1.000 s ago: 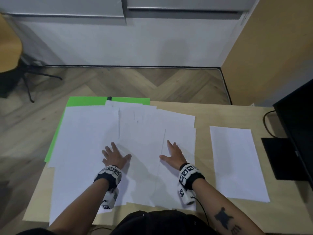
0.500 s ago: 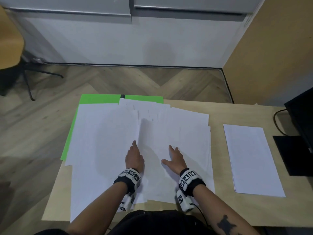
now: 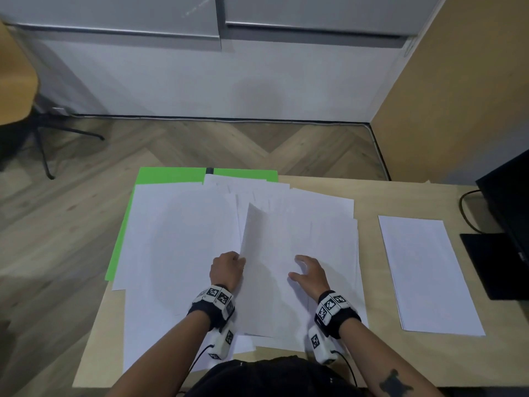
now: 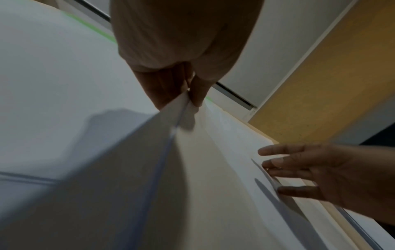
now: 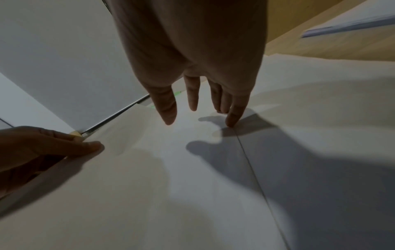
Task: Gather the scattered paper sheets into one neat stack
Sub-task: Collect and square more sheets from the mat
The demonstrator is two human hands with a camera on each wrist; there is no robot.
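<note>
Several white paper sheets (image 3: 183, 239) lie spread and overlapping across the left and middle of the wooden desk (image 3: 369, 196). My left hand (image 3: 227, 269) pinches the left edge of one sheet (image 3: 266, 253) and lifts it, so that edge stands up off the pile; the left wrist view shows the raised sheet (image 4: 149, 152) between thumb and fingers (image 4: 196, 94). My right hand (image 3: 307, 272) is beside it with straight, spread fingers (image 5: 192, 98), its fingertips touching the papers (image 5: 213, 186). A separate neat stack of sheets (image 3: 426, 273) lies to the right.
A green sheet (image 3: 171, 175) pokes out under the papers at the desk's far left corner. A black monitor (image 3: 509, 202), its black base (image 3: 489, 262) and a cable (image 3: 466, 207) stand at the right edge. A chair (image 3: 17, 90) stands on the floor at left.
My left hand slid right from lying flat on the papers, then curled round a sheet's left edge and lifted it. My right hand stayed almost in place with its fingers spread.
</note>
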